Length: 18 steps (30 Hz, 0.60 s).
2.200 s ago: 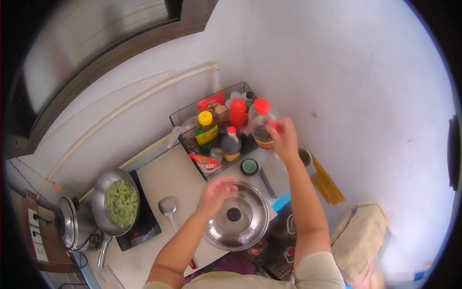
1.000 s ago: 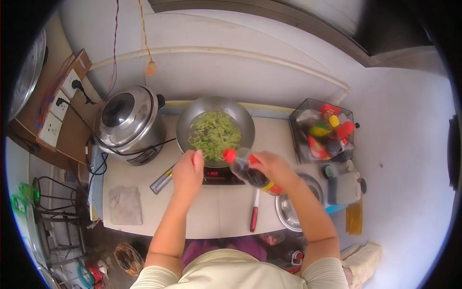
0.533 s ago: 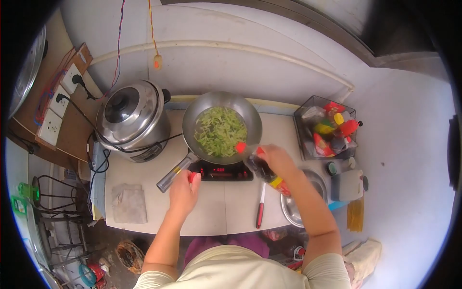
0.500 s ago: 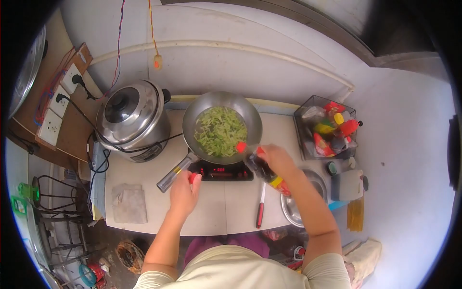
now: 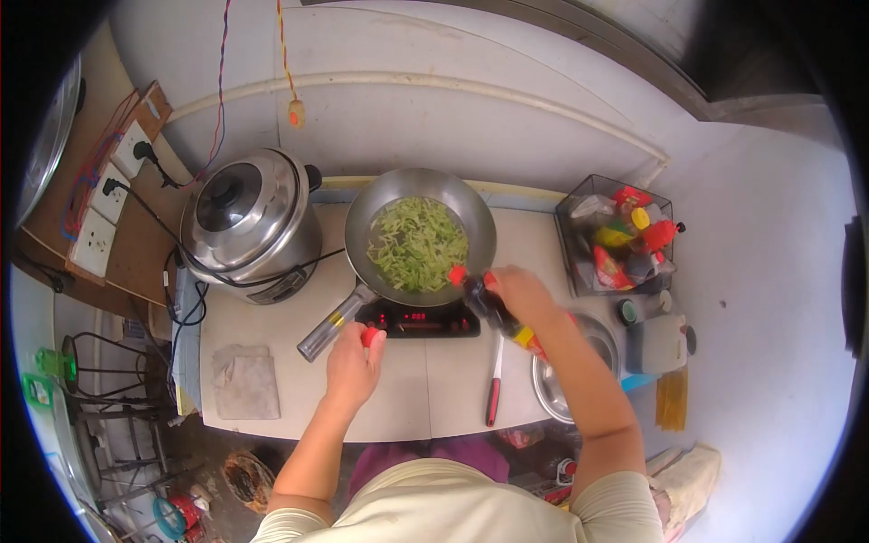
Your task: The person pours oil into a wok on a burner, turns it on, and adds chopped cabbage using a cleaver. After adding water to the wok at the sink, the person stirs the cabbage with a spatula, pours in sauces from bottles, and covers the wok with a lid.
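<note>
In my right hand is a bottle of dark sauce with a yellow and red label. It is tilted, its red mouth pointing at the wok's lower right rim. No stream from it can be made out. Sliced green vegetables lie in the steel wok, which sits on a black induction cooker with lit red digits. My left hand pinches a small red cap beside the wok's handle.
A steel rice cooker stands left of the wok, its cord crossing the counter. A folded cloth lies at front left. Rightward are a red-handled knife, a metal bowl, a white jug and a wire basket of condiments.
The view has shifted very slightly. Both hands keep their holds, and the bottle stays tilted at the wok's rim.
</note>
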Each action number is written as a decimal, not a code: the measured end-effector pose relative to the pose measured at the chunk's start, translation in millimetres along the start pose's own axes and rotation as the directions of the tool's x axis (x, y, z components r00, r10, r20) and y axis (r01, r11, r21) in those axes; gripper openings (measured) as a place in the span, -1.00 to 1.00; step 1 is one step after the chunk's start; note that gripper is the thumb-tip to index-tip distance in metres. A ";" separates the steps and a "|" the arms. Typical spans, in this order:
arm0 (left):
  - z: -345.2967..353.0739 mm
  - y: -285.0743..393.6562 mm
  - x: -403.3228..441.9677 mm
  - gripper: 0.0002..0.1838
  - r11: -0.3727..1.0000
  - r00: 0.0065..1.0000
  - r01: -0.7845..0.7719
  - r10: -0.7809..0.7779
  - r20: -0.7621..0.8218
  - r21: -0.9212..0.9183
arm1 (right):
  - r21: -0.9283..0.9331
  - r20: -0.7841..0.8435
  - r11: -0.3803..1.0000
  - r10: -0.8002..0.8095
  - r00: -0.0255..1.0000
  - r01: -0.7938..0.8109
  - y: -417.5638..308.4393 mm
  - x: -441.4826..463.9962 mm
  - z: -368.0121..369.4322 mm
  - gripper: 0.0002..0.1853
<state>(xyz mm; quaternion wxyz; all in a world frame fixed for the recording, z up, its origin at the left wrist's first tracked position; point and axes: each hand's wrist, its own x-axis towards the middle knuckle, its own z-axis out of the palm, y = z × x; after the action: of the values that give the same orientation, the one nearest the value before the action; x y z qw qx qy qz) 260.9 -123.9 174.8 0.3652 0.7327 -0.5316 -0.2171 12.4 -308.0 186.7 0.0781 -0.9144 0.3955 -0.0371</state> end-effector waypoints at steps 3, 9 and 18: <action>2.5 -3.0 -1.2 -0.64 1.000 1.000 -0.017 0.017 -0.004 -0.004 | 0.007 0.003 1.000 -0.004 1.000 0.004 -2.7 1.2 -3.6 -0.81; 2.3 -2.6 -0.7 -0.64 1.000 1.000 0.007 -0.007 0.029 -0.010 | 0.022 -0.009 0.999 0.026 1.000 -0.026 -2.6 2.7 -3.6 -0.80; 4.7 -6.5 -0.2 -0.66 1.000 0.999 -0.010 0.010 0.038 -0.018 | 0.063 -0.061 0.998 0.035 0.998 -0.031 -1.2 4.9 2.7 -0.77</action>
<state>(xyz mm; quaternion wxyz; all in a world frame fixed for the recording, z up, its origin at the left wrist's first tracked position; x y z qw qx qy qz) 261.6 -124.0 166.9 0.3626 0.7226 -0.5401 -0.2338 17.0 -310.5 184.2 0.0949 -0.9033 0.4113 -0.0765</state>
